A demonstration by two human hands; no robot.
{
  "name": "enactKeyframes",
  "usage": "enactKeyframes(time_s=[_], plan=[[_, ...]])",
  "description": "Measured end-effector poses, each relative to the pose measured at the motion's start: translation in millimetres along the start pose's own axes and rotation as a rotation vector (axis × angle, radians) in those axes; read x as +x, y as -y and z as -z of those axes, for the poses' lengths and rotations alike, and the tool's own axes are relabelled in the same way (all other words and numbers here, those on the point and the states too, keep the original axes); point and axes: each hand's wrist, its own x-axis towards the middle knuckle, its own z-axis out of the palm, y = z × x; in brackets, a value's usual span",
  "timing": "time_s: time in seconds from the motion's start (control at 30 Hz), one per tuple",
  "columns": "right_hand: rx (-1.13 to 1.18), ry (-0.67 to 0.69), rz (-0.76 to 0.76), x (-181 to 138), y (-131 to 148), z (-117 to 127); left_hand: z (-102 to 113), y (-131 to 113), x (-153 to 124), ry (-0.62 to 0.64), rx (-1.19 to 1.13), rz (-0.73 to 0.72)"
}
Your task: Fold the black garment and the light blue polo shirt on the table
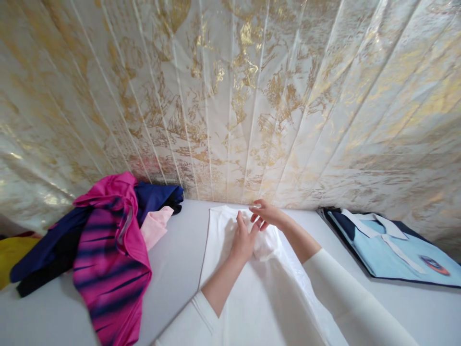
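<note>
A white garment (234,283) lies flat on the white table (180,269), running from the near edge to the wall. My left hand (243,240) rests on its upper part with the fingers stretched upward, pressing the cloth. Just above and to the right, my right hand (266,214) has its fingers curled over a bunched fold of the same garment near the collar end. The two hands touch each other at the fingertips.
A heap of clothes (108,240) in pink, navy, black and pale pink sits at the left, with something yellow (10,254) beyond it. A folded light-blue and navy shirt (396,250) lies at the right. A white and gold wall covering (230,96) stands behind.
</note>
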Motion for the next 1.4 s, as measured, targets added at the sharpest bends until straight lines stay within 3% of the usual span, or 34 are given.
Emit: enactKeyframes(time_s=[0.3, 0.5, 0.8, 0.97, 1.07, 1.17, 1.27, 1.4], plan=[[-0.193, -0.207, 0.194, 19, -58, 44, 10, -10, 5, 0.002, 0.136, -0.09], [-0.427, -0.185, 0.389, 18, -74, 25, 17, 3, 13, 0.013, 0.346, 0.055], [-0.69, -0.211, 0.434, 16, -78, 11, 27, -15, 10, 0.051, 0.555, 0.04], [-0.772, -0.237, 0.446, 12, -82, -2, 35, -13, 12, 0.043, 0.636, 0.025], [-0.787, -0.313, 0.478, -7, -80, -10, 38, -14, 10, 0.016, 0.687, -0.004], [-0.715, -0.32, 0.619, -48, -81, -20, 39, -26, 3, -0.01, 0.762, -0.158], [-0.64, -0.272, 0.761, -102, -94, -33, 37, -34, -12, 0.122, 0.781, -0.346], [-0.705, -0.173, 0.752, -159, -117, -41, 30, -22, -41, 0.32, 0.734, -0.455]])
